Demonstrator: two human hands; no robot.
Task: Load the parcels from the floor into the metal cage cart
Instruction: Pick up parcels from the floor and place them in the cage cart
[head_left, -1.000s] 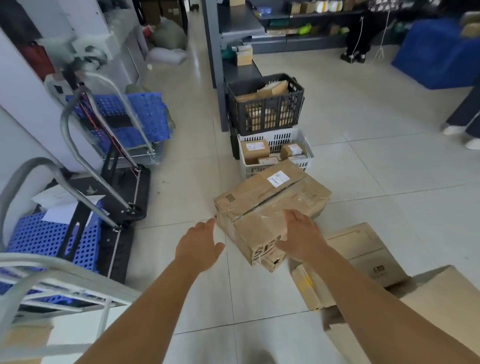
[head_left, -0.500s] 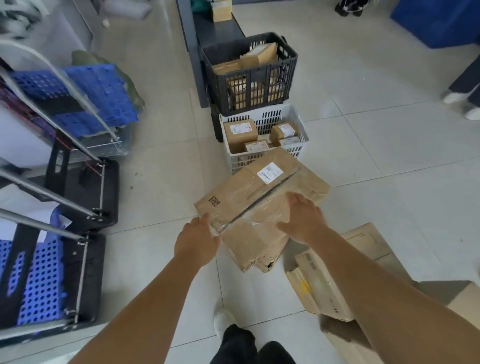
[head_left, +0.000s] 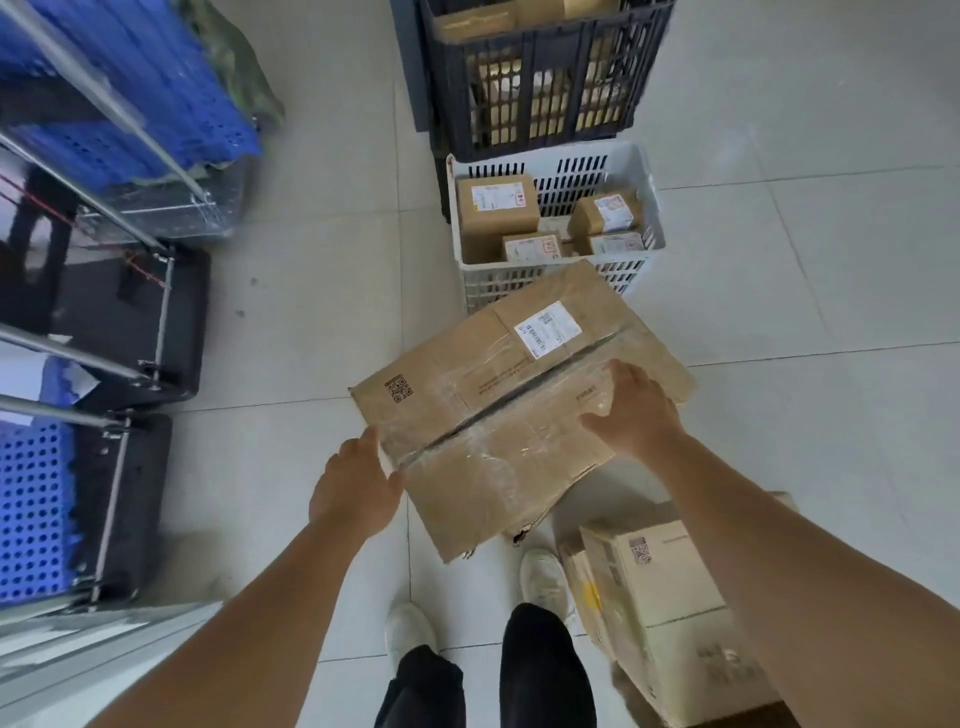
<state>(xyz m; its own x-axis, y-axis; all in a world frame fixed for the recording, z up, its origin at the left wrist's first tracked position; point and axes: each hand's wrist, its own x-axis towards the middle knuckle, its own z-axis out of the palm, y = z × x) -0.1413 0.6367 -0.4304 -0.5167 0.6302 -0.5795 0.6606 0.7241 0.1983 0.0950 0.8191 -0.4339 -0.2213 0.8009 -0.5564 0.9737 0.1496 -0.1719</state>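
A large, crumpled cardboard parcel (head_left: 514, 410), taped along its centre seam and bearing a white shipping label, is seen at the centre of the frame, tilted above the tiled floor (head_left: 810, 291). It is held from two sides: the left hand (head_left: 353, 488) is pressed to the near-left edge with the thumb over the top face, and the right hand (head_left: 631, 413) is laid over the right part of the top, fingers curled down onto the cardboard. Whether the fingers reach under the box cannot be told. Opposite-side placement is judged to serve a balanced lift of a soft, dented carton. A paler carton (head_left: 670, 603) lies on the floor at lower right, beside the person's white shoes (head_left: 540, 577), and is taken as another parcel awaiting loading. Behind the held parcel, in the upper middle, a white slotted basket (head_left: 644, 208) of small labelled boxes stands on the floor before a black crate (head_left: 524, 67). Along the left edge, grey metal bars (head_left: 78, 358) cross blue perforated panels (head_left: 31, 499) and black platform trolleys (head_left: 171, 332); the cage cart is presumed to be on that side, though it cannot be identified with certainty. The step in hand is judged to be the lift.
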